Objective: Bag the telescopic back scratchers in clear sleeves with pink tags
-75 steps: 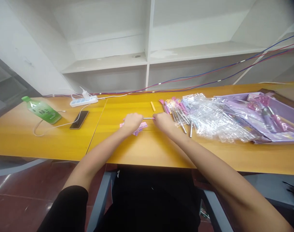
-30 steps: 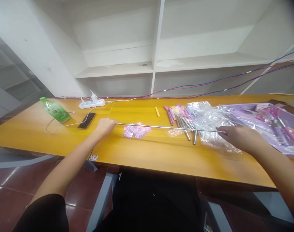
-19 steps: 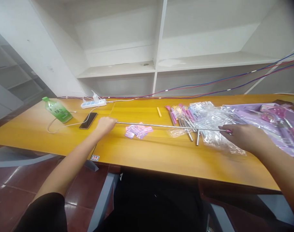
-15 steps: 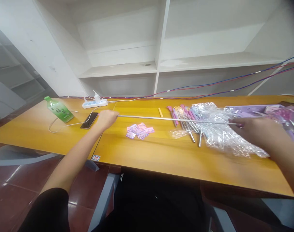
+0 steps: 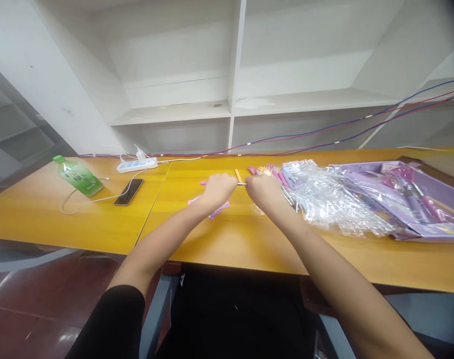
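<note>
Both hands are closed around one thin metal rod (image 5: 241, 184), a short piece of which shows between them. From the outer side of my left hand (image 5: 221, 188) a pink handle end (image 5: 203, 183) sticks out. My right hand (image 5: 263, 188) grips the other part, its far end hidden by the fingers. Small pink and purple cards (image 5: 216, 211) lie on the table under my left hand, partly covered. A yellow stick (image 5: 238, 175) lies just behind the hands. To the right of my right hand is a pile of colourful hand-shaped pieces (image 5: 273, 170) with metal rods.
Clear plastic bags (image 5: 324, 194) heap up at the right, beside a purple box (image 5: 423, 230) of wrapped items. On the left of the table (image 5: 167, 229) are a green bottle (image 5: 80, 178), a phone (image 5: 128, 192) and a white power strip (image 5: 137, 164). Shelves stand behind.
My hands have come from wide apart to nearly touching, and the long rod between them is now a short piece. The view has shifted a little to the right.
</note>
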The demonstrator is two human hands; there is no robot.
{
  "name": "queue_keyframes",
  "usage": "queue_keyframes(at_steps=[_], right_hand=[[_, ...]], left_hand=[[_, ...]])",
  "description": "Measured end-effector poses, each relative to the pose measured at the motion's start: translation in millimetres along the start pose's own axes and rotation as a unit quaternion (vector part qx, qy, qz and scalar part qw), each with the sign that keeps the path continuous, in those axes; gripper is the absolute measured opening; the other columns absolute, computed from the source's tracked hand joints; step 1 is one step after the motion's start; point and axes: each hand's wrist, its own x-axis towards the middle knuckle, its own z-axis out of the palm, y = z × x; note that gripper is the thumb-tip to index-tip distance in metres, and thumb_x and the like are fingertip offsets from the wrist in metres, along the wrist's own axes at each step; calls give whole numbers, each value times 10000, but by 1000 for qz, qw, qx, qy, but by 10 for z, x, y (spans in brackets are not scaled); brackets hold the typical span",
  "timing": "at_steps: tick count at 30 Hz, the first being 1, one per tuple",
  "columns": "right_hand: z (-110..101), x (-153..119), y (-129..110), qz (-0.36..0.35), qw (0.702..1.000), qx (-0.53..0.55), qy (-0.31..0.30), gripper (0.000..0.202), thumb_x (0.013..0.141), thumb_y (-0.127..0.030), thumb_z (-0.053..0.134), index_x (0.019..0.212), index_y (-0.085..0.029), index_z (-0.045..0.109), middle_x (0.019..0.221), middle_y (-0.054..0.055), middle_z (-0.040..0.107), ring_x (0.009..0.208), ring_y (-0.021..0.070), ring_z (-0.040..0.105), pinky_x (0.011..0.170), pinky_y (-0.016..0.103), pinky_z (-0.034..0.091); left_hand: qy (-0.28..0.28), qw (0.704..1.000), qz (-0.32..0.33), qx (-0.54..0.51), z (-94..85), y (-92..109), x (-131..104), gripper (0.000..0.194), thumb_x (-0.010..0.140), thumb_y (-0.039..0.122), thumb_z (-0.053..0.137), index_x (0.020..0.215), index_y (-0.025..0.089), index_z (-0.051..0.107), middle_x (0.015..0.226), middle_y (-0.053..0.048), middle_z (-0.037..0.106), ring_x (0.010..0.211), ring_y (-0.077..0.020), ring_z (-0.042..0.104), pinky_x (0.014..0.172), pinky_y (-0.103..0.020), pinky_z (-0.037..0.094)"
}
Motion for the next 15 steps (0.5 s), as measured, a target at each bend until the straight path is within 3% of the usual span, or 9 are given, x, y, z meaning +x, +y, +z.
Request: queue_keyframes(at_steps=[2, 5, 10, 15], right_hand=[[121, 35, -140, -2, 1000, 6, -11, 295, 1097, -331, 602, 1278, -139, 735, 1235, 161, 750, 1114, 282, 746, 960, 444, 616], [188, 59, -158, -16, 1000, 20, -12, 380, 1100, -212, 433, 1139, -118, 799, 1047, 212, 796, 1031, 336, 790, 888, 397, 583], [184, 40, -202, -16, 999, 26, 12, 391, 1080, -243, 432, 1114, -134, 806, 1072, 205, 812, 1017, 331, 795, 844, 346, 548], [214, -31, -270, -16, 999, 39, -3, 370, 1073, -272, 456, 1057, -162, 810, 1059, 174, 821, 1020, 315, 796, 829, 331, 532]], left_hand=[[-24, 1000, 10, 11, 97, -4, -14, 263, 905, 19, 620, 1036, 115, 826, 993, -223, 796, 944, -318, 806, 824, -378, 595], [-34, 999, 5, 17, 161, -113, -25, 251, 892, 14, 625, 1005, 117, 824, 983, -224, 798, 933, -325, 809, 807, -383, 598], [-31, 999, -2, 14, 215, -125, -25, 227, 916, 48, 646, 1037, 128, 821, 984, -214, 802, 977, -319, 811, 835, -369, 597], [-37, 999, 16, 4, 321, -99, -66, 180, 914, 139, 743, 1078, 143, 815, 966, -192, 808, 1004, -341, 812, 846, -377, 600]])
